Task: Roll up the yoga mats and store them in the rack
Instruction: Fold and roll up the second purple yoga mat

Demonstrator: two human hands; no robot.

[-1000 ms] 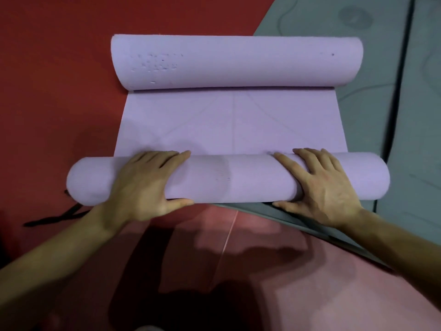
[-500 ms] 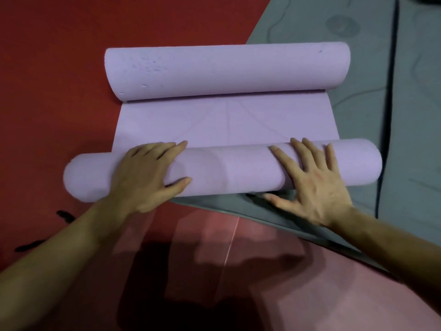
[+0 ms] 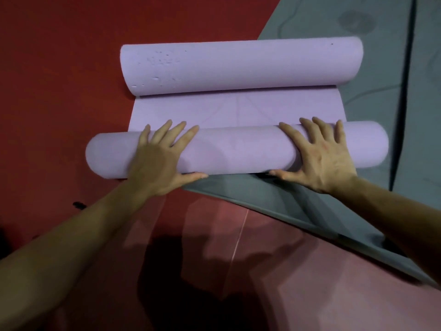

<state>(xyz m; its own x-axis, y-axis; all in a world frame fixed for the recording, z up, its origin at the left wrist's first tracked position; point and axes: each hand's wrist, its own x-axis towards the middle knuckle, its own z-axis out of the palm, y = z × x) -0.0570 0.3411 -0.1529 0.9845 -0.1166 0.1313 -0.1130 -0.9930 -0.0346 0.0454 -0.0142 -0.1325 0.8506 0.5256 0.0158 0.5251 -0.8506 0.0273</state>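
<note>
The left hand [image 3: 162, 161] and right hand [image 3: 319, 158] press flat, fingers spread, wide apart on the purple yoga mat [image 3: 238, 151], part rolled on the floor [image 3: 59, 68], probably to keep its roll even and tight

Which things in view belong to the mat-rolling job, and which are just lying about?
In the job: purple mat; its near roll; left hand and right hand, pressing flat on that roll; grey mat partly underneath, likely next.

Lying about: small black item on the red floor at left, too small to identify.
</note>
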